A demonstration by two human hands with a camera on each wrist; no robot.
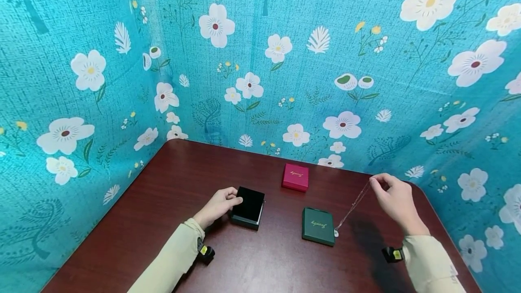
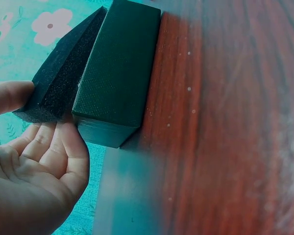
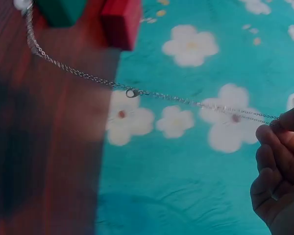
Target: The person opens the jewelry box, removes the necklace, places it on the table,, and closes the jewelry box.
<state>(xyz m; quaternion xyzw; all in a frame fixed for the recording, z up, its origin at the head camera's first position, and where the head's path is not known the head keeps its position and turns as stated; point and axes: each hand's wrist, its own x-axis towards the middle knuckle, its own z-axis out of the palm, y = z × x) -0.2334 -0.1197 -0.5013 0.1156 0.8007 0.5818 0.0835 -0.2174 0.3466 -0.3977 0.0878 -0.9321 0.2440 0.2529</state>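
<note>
My left hand pinches the edge of a black foam insert between thumb and fingers. The insert is tilted up at one side of an open dark green box base on the table. Over the table's right side, my right hand pinches a thin silver chain necklace at one end of its loop. The chain slants down to a small pale pendant beside a green jewelry box lid with gold lettering. In the right wrist view a lobster clasp shows midway along the chain.
A small red jewelry box with gold lettering lies farther back on the dark brown wooden table. A turquoise flowered cloth hangs behind the table and along its sides.
</note>
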